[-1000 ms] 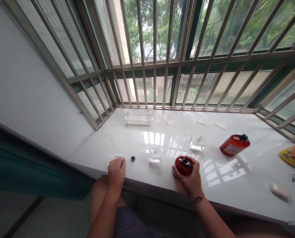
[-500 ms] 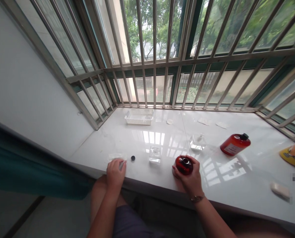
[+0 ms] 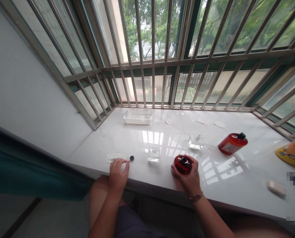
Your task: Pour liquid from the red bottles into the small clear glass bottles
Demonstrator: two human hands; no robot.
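Observation:
My right hand (image 3: 190, 175) is wrapped round an uncapped red bottle (image 3: 180, 166) that stands near the front edge of the white sill. The bottle's round mouth faces up. My left hand (image 3: 119, 172) is at the sill's front edge, its thumb and forefinger apart, with nothing visible between them. Just beyond those fingertips lies a small black cap (image 3: 132, 158). Behind the left hand lies a flat, clear-looking packet (image 3: 114, 157). Between my hands sits a clear square glass bottle (image 3: 154, 154).
A second red bottle (image 3: 233, 144) with a dark cap lies tilted at the right. Another clear glass container (image 3: 195, 142) stands behind my right hand. Farther back is a white basket (image 3: 138, 121). A pale bar-like object (image 3: 276, 188) and a yellow patterned object (image 3: 290, 155) are at far right.
My left hand has moved slightly right, towards the black cap, and its thumb and forefinger have spread. The right hand keeps its hold on the red bottle.

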